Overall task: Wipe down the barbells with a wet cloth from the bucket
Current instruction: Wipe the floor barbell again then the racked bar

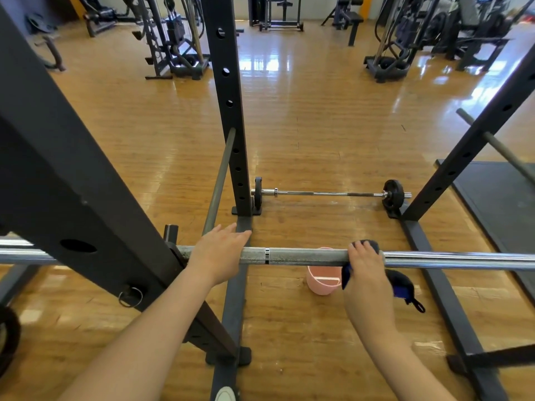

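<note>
Right hand (365, 266) grips cloth (401, 282) round barbell (292, 256); left hand (218, 253) flat on it; bucket (322, 280) below.

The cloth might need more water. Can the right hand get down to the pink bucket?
Probably yes: the pink plastic bucket sits just below the racked grey steel barbell, beside the right hand, nothing between.

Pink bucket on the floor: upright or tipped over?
Upright. The pink bucket stands on the floor under the racked barbell, rim uppermost. Contents cannot be seen.

Left hand (218, 253) flat, right hand (366, 264) curled.
</note>
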A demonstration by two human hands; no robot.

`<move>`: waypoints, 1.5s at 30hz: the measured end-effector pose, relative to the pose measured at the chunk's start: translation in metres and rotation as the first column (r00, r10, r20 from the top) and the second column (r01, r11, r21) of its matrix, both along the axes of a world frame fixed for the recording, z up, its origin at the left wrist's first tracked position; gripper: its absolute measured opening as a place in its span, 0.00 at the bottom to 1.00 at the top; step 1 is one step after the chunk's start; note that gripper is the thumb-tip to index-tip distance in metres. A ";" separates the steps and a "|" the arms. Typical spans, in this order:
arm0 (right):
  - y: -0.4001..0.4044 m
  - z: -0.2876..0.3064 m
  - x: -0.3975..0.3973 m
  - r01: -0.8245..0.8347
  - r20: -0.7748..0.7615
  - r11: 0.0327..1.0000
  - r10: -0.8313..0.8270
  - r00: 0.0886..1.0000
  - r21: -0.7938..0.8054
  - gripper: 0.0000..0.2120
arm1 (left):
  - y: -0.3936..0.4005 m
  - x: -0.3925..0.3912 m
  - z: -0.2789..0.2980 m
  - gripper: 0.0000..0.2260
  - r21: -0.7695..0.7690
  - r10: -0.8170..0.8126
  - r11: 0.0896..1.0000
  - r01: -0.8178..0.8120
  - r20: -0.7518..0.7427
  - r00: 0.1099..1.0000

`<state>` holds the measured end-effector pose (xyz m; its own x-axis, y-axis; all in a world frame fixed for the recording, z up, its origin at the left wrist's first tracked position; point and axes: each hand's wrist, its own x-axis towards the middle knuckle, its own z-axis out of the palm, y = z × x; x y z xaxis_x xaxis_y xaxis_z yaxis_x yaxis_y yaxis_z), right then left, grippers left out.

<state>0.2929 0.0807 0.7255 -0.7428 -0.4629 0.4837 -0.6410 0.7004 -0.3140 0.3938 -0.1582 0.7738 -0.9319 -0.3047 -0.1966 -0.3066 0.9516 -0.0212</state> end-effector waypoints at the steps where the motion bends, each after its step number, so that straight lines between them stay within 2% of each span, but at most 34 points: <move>1: -0.012 0.000 0.007 -0.023 -0.014 1.000 0.022 1.000 -0.011 0.19 | 0.000 0.000 0.000 0.31 0.000 0.001 1.000 -0.001 0.001 1.000; 3: -0.039 -0.001 0.023 -0.107 -0.014 0.994 0.106 0.994 -0.014 0.24 | 0.000 0.000 0.000 0.31 -0.003 -0.002 1.000 0.002 0.006 1.000; 5: -0.058 0.002 0.035 -0.202 -0.009 0.979 0.202 0.979 0.024 0.24 | 0.000 0.000 0.000 0.31 -0.004 -0.006 1.000 0.006 -0.001 1.000; 8: -0.051 0.008 0.022 -0.284 -0.013 0.955 0.286 0.958 0.080 0.27 | 0.000 0.000 0.000 0.31 -0.002 -0.003 1.000 0.003 -0.004 1.000; 11: -0.012 0.007 -0.008 -0.178 -0.036 0.984 0.178 0.983 0.012 0.20 | -0.002 0.000 -0.002 0.31 0.001 -0.009 1.000 0.009 -0.009 1.000; 14: 0.018 0.001 -0.025 -0.065 -0.010 0.995 0.064 0.998 -0.073 0.23 | -0.003 0.000 -0.004 0.30 0.000 -0.015 1.000 0.015 -0.013 1.000; 16: 0.015 0.002 -0.020 -0.018 -0.017 0.995 0.017 1.000 -0.096 0.19 | -0.004 0.000 -0.006 0.30 -0.004 -0.015 1.000 0.015 -0.017 1.000; 19: -0.011 0.006 -0.005 0.011 -0.048 0.991 -0.017 0.999 -0.130 0.22 | -0.004 0.000 -0.006 0.30 -0.012 -0.023 1.000 0.023 -0.011 1.000; 24: -0.045 -0.006 0.013 -0.103 -0.038 0.995 0.103 0.994 -0.008 0.16 | -0.003 0.000 -0.006 0.30 -0.020 -0.025 0.999 0.025 -0.025 0.999; 30: -0.002 0.005 -0.020 -0.390 -0.037 0.914 0.396 0.918 0.108 0.20 | -0.001 0.001 -0.004 0.30 -0.035 -0.013 0.999 0.012 -0.040 0.999; 33: 0.016 0.010 -0.025 -0.317 -0.003 0.947 0.317 0.948 0.056 0.21 | 0.002 0.002 0.000 0.29 -0.038 0.001 0.999 -0.002 -0.032 0.999; 35: 0.007 0.014 -0.019 -0.259 -0.028 0.965 0.260 0.965 0.037 0.16 | 0.001 0.001 0.002 0.29 -0.046 -0.012 0.999 0.012 -0.014 1.000; 38: -0.026 0.018 -0.005 -0.353 -0.036 0.936 0.353 0.935 0.008 0.16 | 0.000 0.001 0.000 0.29 -0.053 -0.027 0.998 0.027 -0.007 1.000; 41: -0.070 0.021 0.018 -0.471 0.034 0.882 0.471 0.882 0.015 0.14 | 0.000 0.000 -0.003 0.28 -0.078 -0.031 0.997 0.028 -0.036 0.999; 45: -0.075 0.024 0.023 -0.517 0.083 0.833 0.512 0.855 0.196 0.25 | 0.006 0.005 -0.004 0.28 -0.143 0.022 0.989 -0.034 -0.084 0.996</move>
<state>0.3159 0.0055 0.7495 -0.3806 -0.8675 0.3202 -0.9204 0.3217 -0.2224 0.3987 -0.1521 0.7694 -0.9338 -0.3505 -0.0723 -0.3394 0.9314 -0.1313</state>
